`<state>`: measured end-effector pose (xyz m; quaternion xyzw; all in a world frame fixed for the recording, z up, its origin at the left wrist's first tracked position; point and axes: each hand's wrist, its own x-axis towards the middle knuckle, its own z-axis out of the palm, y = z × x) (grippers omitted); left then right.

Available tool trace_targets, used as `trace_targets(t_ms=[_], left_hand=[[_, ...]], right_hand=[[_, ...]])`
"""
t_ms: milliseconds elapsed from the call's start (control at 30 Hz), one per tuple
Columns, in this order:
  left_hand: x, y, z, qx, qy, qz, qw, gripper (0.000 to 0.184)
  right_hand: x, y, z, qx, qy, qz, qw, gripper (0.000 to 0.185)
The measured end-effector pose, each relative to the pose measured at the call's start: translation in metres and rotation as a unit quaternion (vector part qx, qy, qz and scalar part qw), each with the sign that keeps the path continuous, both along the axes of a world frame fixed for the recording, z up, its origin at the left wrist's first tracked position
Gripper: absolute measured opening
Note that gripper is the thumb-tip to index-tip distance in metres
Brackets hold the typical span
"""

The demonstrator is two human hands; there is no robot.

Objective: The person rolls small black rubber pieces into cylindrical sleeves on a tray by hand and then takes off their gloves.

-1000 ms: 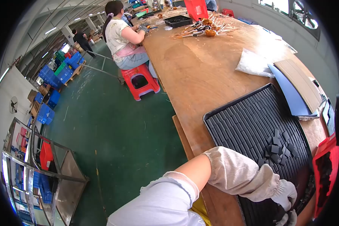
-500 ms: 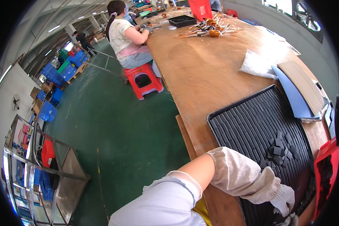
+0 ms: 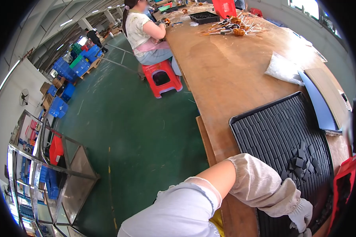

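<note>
My left hand (image 3: 302,215), in a pale glove below a beige sleeve cover, is low over the near end of a black tray (image 3: 265,106). Its fingers point down and look bent together; their tips and anything in them are hidden. A sliver of grey glove, seemingly my right hand (image 3: 305,233), shows at the bottom edge, its fingers out of sight. Close rows of small black blocks (image 3: 269,132) line the tray. On top of them, just beyond my left hand, lies a loose heap of black pieces (image 3: 303,164).
A red bin (image 3: 343,185) stands right of the tray. Blue and brown sheets (image 3: 322,98) and a white plastic bag (image 3: 283,69) lie beyond it. Farther along the table (image 3: 221,71) are copper coils (image 3: 238,31) and a person on a red stool (image 3: 162,79). A metal rack (image 3: 67,173) stands left.
The view has swung slightly, so the table and tray appear farther right. My left hand stays over the tray's near end. The seated person's hands have moved a little.
</note>
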<state>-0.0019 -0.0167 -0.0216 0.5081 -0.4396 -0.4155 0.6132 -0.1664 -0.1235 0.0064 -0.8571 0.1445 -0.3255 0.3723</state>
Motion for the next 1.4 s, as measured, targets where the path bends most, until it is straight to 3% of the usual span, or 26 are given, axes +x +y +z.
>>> trace_targets(t_ms=[100,167,200,233,267,300,367,433,500,533,667,733,900,967,1067,1133,1233,1400], left_hand=[[0.002,-0.007,-0.008,0.011,-0.048,0.021,0.999,0.025],[0.0,-0.006,-0.006,-0.037,-0.224,0.133,0.965,0.028],[-0.001,-0.01,-0.012,-0.043,-0.218,0.121,0.967,0.028],[-0.003,-0.017,-0.026,-0.035,-0.296,0.193,0.935,0.028],[-0.011,-0.02,-0.02,-0.036,-0.366,0.258,0.893,0.027],[-0.015,-0.021,-0.019,0.011,-0.339,0.227,0.913,0.027],[-0.001,0.016,0.023,0.055,-0.313,0.142,0.937,0.028],[0.009,0.029,0.046,0.04,-0.271,0.125,0.954,0.028],[0.017,0.016,0.023,-0.04,-0.287,0.229,0.929,0.029],[0.019,0.019,0.027,-0.006,-0.261,0.243,0.934,0.029],[0.029,0.014,0.025,0.017,-0.083,0.154,0.984,0.027],[0.033,0.017,0.026,0.029,-0.082,0.135,0.987,0.028],[0.03,0.017,0.027,0.056,-0.1,0.131,0.985,0.028],[0.03,0.018,0.029,0.061,-0.109,0.129,0.984,0.027],[0.029,0.018,0.031,0.07,-0.114,0.122,0.983,0.027],[0.027,0.017,0.028,0.043,-0.182,0.141,0.972,0.021],[0.019,0.017,0.023,-0.069,-0.397,0.142,0.904,0.013],[0.002,0.012,0.011,-0.19,-0.596,0.046,0.779,0.045]], right_hand=[[0.004,-0.002,-0.003,-0.078,-0.003,0.048,0.996,0.022],[0.008,0.004,-0.005,-0.034,-0.043,0.047,0.997,0.024],[0.011,0.008,-0.003,-0.061,-0.036,0.062,0.996,0.025],[0.014,0.012,0.004,-0.091,-0.026,0.066,0.993,0.026],[0.02,0.012,0.026,-0.292,0.02,0.127,0.948,0.025],[0.001,-0.038,-0.02,-0.289,0.102,0.056,0.95,0.03],[0.001,-0.018,-0.003,-0.307,0.073,0.046,0.948,0.03],[0.0,-0.014,-0.007,-0.158,0.057,-0.038,0.985,0.029],[0.003,-0.014,-0.004,-0.058,0.033,-0.058,0.996,0.026],[0.005,-0.013,-0.007,0.019,0.013,-0.069,0.997,0.027],[0.004,-0.01,0.005,-0.2,0.032,-0.089,0.975,0.031],[0.009,-0.014,0.006,-0.261,0.044,-0.046,0.963,0.032],[0.014,-0.018,0.003,-0.24,0.094,-0.024,0.966,0.031],[0.017,-0.021,0.001,-0.325,0.131,0.05,0.935,0.03],[0.016,-0.017,0.001,-0.38,0.083,0.039,0.921,0.028],[0.013,-0.02,0.006,-0.347,0.099,0.031,0.932,0.027],[0.002,-0.018,0.02,-0.299,0.129,0.005,0.945,0.023],[-0.019,-0.01,0.034,-0.259,0.239,0.03,0.935,0.029]])
